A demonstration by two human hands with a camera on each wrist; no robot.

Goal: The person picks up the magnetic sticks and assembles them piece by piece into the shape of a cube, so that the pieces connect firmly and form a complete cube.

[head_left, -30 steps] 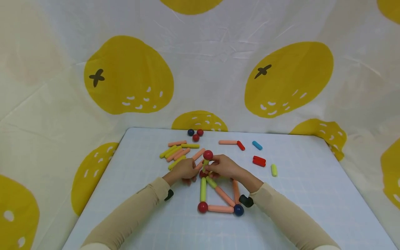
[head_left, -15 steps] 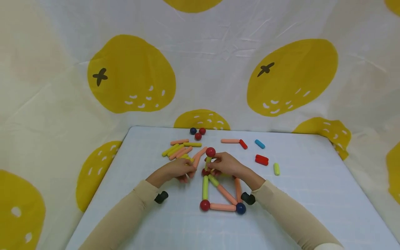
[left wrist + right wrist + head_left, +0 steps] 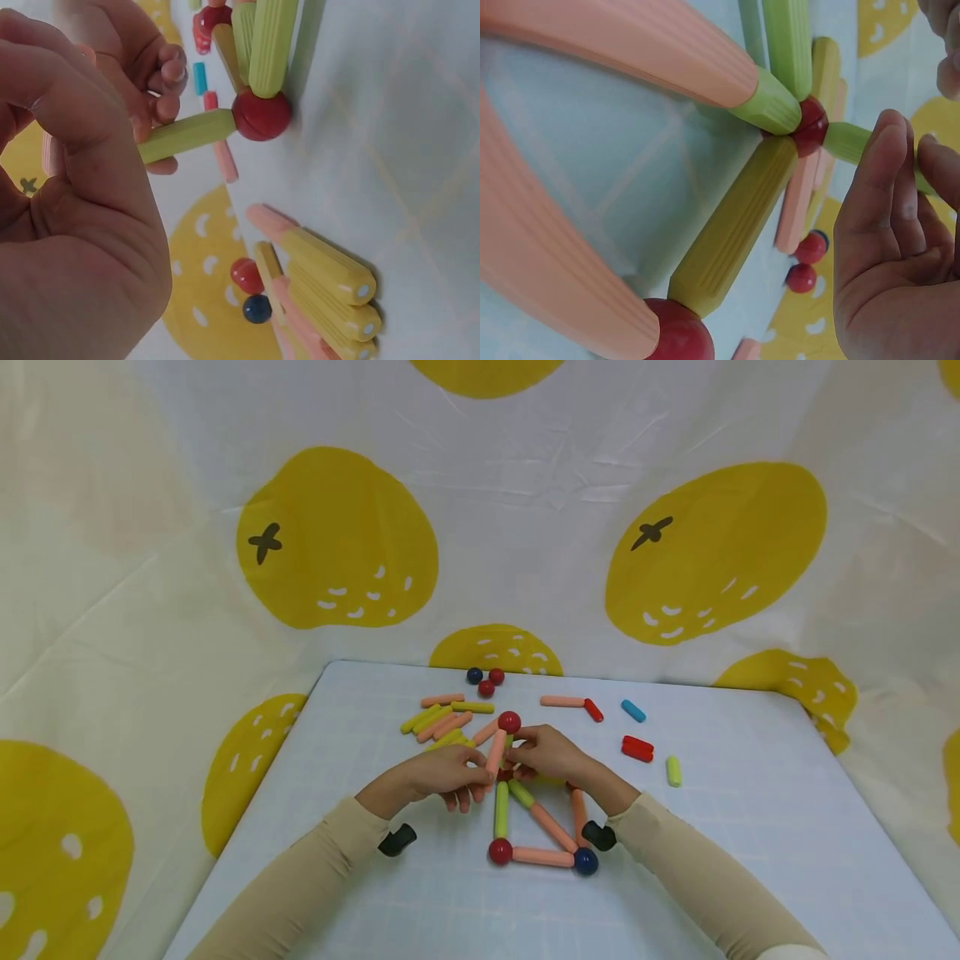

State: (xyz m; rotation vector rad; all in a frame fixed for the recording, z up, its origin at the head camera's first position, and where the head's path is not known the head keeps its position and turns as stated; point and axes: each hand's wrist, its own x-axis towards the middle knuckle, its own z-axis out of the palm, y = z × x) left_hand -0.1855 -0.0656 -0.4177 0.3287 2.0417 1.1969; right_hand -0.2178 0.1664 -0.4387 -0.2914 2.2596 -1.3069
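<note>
My left hand (image 3: pixel 442 774) pinches a pink rod (image 3: pixel 496 752), which tilts upward near the upper red ball (image 3: pixel 509 722). With its fingers and thumb, my right hand (image 3: pixel 553 752) holds a green rod (image 3: pixel 187 135) that stands up from a lower red ball joint (image 3: pixel 261 116). From that joint, a flat frame spreads over the table: a green rod (image 3: pixel 501 810), an olive rod (image 3: pixel 735 225) and a short green piece (image 3: pixel 771 103) joined to a diagonal pink rod (image 3: pixel 553 827). A red corner ball (image 3: pixel 500 851) and a blue ball (image 3: pixel 587 861) mark the frame's near side.
Loose yellow rods (image 3: pixel 431 718) and pink rods lie behind my left hand. Further back are red balls (image 3: pixel 486 688) and a dark blue ball (image 3: pixel 475 676). To the right lie red pieces (image 3: pixel 637 748), a blue piece (image 3: pixel 633 710) and a short green piece (image 3: pixel 674 771).
My left hand has drawn back a little from the joint, then lifted a pink rod from the table and brought it beside the upright green rod. My right hand keeps its hold.
</note>
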